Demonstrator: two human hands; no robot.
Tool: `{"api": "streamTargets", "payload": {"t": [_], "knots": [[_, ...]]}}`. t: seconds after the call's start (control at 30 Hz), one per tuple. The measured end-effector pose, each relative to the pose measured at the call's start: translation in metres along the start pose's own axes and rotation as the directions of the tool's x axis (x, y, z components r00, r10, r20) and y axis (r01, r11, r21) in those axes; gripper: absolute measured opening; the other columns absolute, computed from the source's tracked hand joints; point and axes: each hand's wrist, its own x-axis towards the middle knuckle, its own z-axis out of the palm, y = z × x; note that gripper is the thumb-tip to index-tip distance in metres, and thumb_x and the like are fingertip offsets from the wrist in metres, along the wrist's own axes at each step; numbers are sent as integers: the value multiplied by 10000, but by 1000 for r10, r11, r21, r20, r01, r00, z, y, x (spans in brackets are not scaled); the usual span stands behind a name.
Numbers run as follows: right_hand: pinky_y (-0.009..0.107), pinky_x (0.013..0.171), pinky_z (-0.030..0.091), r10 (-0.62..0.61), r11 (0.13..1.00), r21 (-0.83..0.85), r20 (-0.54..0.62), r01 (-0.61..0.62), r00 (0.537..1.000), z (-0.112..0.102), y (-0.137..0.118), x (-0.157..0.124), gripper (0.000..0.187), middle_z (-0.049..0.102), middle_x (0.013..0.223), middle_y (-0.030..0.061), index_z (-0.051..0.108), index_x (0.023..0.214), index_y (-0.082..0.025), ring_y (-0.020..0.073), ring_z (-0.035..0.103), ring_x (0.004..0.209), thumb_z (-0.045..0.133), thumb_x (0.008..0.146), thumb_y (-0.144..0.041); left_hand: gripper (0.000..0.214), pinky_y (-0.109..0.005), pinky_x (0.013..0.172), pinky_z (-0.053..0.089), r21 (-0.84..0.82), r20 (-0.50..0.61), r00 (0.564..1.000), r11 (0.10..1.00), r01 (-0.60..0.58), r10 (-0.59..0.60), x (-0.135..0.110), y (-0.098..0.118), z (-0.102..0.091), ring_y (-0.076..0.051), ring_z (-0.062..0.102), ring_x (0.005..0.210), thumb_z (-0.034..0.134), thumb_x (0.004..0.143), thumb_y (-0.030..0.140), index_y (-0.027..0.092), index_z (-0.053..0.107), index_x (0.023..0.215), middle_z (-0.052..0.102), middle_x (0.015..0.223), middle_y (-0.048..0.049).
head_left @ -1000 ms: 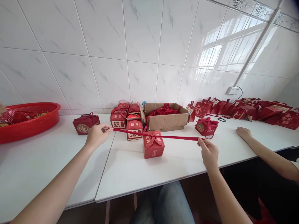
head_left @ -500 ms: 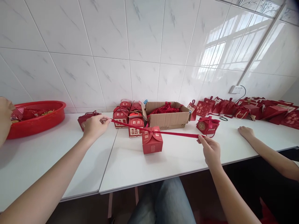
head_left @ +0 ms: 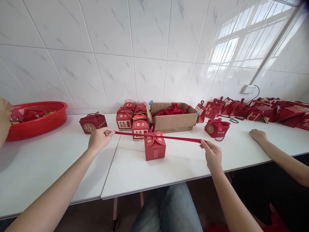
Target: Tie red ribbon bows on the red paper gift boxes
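Observation:
A red gift box (head_left: pixel 155 150) with pale lettering sits upright on the white table, near its front edge. Across its top runs a dark red ribbon (head_left: pixel 182 139), crossed or knotted at the middle and stretched out to both sides. My left hand (head_left: pixel 100 139) pinches the left end of the ribbon. At the other end, my right hand (head_left: pixel 212 153) grips it between thumb and fingers. Just beyond my left hand stands another red box (head_left: pixel 93 122) with a cord handle. A hexagonal red box with a bow (head_left: pixel 217 128) lies past my right hand.
A cardboard box (head_left: pixel 175 123) of red ribbons stands behind the gift box, beside several red boxes (head_left: pixel 124 118). At left are a red plastic basket (head_left: pixel 43 125) and another person's hand (head_left: pixel 4 119). Another person's hand (head_left: pixel 258 135) rests at right, before many red boxes (head_left: pixel 287 111).
My right hand has shifted slightly left and down. The gift box appears a little further left, and the ribbon stays drawn out between my hands.

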Motion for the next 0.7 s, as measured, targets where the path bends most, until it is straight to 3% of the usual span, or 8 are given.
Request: {"api": "streamTargets", "payload": {"t": [0.37,0.57,0.7], "knots": [[296,633,411,112,988,-119,124,-97,986,12,33,-10,398,640,621,68,710,680,-133,225,595,696,617,673,-520,148,-248,608,418,32,131,986,994,101,-104,-22,-21,46,-192,618,760,583,769,331,215,668,808,701,859,-18],[300,633,415,93,989,-120,70,-84,993,11,35,-10,439,644,641,76,702,722,-119,228,593,705,582,691,-540,176,-273,585,413,19,141,984,994,103,-105,-27,-19,52,-217,626,746,564,737,367,218,646,780,705,849,-41],[297,621,425,91,990,-117,96,-80,991,12,36,-10,461,641,654,74,694,737,-116,224,596,714,574,709,-560,178,-287,587,411,-20,133,988,997,81,-78,-31,-23,52,-230,622,739,569,720,375,218,631,778,701,840,-52]]}}
